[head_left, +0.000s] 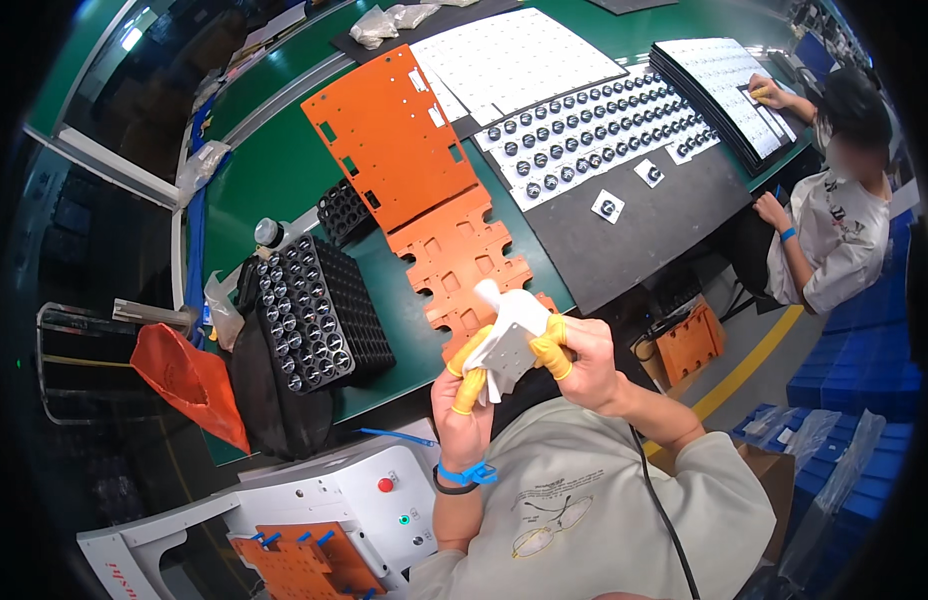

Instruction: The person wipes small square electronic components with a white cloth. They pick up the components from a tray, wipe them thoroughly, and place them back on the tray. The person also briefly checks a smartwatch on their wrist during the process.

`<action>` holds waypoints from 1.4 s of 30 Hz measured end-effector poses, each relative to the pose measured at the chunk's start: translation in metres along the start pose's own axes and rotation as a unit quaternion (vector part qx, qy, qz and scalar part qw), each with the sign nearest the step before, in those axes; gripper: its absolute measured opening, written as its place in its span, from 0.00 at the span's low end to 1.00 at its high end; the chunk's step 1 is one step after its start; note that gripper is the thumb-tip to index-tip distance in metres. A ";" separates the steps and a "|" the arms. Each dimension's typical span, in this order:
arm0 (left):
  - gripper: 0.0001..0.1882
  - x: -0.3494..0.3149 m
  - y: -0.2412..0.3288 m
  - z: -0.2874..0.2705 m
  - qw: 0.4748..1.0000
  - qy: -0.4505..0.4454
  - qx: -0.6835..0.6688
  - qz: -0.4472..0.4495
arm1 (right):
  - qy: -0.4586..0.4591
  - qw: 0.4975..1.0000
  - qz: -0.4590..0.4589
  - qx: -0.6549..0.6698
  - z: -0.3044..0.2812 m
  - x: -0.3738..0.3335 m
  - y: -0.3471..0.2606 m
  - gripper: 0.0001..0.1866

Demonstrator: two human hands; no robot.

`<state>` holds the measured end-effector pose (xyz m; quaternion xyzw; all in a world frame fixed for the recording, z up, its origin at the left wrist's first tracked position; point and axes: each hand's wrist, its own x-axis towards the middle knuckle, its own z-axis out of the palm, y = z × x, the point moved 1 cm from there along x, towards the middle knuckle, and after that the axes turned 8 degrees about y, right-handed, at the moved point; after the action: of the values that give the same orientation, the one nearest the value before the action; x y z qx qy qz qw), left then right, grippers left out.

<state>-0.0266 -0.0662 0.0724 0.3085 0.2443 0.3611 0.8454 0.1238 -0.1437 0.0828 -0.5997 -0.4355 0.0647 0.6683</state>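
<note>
Close in front of my body, both hands hold a small square grey plate (pixel 511 352) with tiny holes or marks on its face. A crumpled white cloth (pixel 521 310) wraps its top and left side. My left hand (pixel 466 405) is closed on the cloth at the plate's left edge. My right hand (pixel 587 362) pinches the plate's right side. Yellow finger cots cover the fingertips of both hands. Just beyond the hands, an orange fixture board (pixel 462 262) with cutouts lies on the green table, partly hidden by the cloth.
A flat orange panel (pixel 389 140) lies farther back. Left stands a black rack (pixel 369 310) of round lens-like parts. White sheets of black round parts (pixel 584 135) and two loose square pieces lie on a black mat (pixel 624 250). A co-worker (pixel 834 220) sits right. A white machine (pixel 359 490) stands lower left.
</note>
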 end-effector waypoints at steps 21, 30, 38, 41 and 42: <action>0.19 0.005 -0.005 -0.022 0.994 -0.022 0.096 -0.053 | -0.023 0.998 -0.042 -0.050 -0.010 0.006 0.004 0.08; 0.23 0.016 -0.002 -0.004 0.995 -0.057 0.064 -0.050 | -0.048 0.996 -0.056 -0.051 -0.018 0.005 0.004 0.10; 0.22 0.019 0.001 0.010 0.994 -0.029 0.097 -0.028 | -0.019 0.990 -0.080 -0.118 -0.028 0.016 0.006 0.13; 0.21 0.018 -0.003 0.008 0.995 -0.032 0.079 -0.054 | -0.031 0.989 -0.092 -0.107 -0.024 0.016 0.002 0.11; 0.21 0.018 -0.005 0.006 0.995 -0.036 0.067 -0.070 | -0.032 0.990 -0.090 -0.101 -0.024 0.016 0.002 0.11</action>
<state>-0.0094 -0.0575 0.0701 0.3592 0.2578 0.2727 0.8545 0.1502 -0.1516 0.0912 -0.6199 -0.5136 -0.0208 0.5929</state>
